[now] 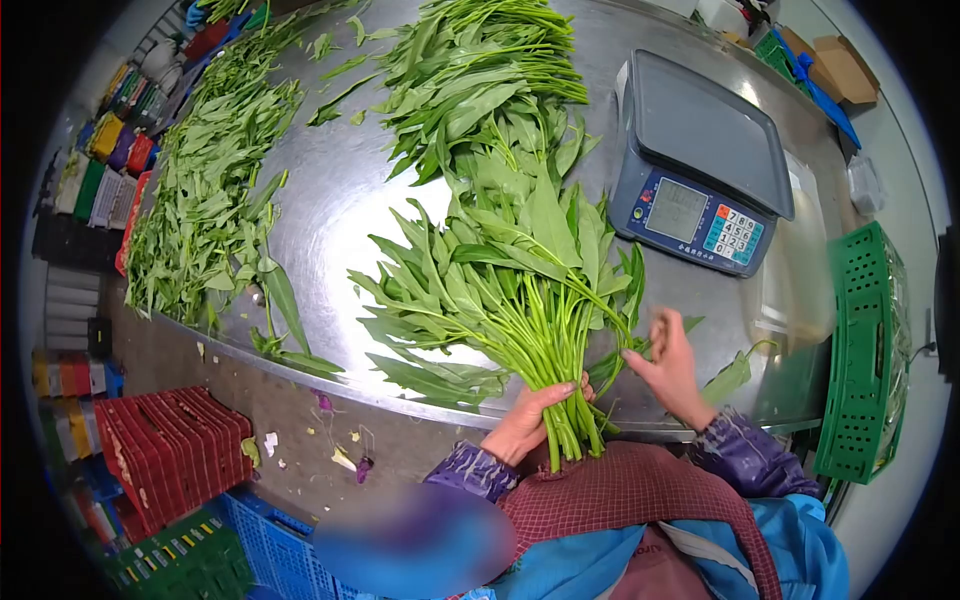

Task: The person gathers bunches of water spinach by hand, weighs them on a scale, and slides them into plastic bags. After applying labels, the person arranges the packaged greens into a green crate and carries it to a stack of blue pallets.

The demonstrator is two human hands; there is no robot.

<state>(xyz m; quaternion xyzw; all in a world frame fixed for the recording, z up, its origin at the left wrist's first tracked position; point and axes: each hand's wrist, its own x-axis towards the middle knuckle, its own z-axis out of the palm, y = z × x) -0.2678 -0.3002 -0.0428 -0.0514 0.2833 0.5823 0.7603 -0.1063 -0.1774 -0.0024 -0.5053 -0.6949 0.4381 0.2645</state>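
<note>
Gripping the greens bunch [520, 300] by its stems at the desk [330, 210] near edge, left hand [528, 420] closed, right hand [668, 368] open beside it: one-handed hold, loose stems may slip to the floor [300, 425].

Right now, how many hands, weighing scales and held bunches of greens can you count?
Hands: 2, the left hand and the right hand
Weighing scale: 1
Bunch of leafy greens in the left hand's grip: 1
Total: 4
</note>
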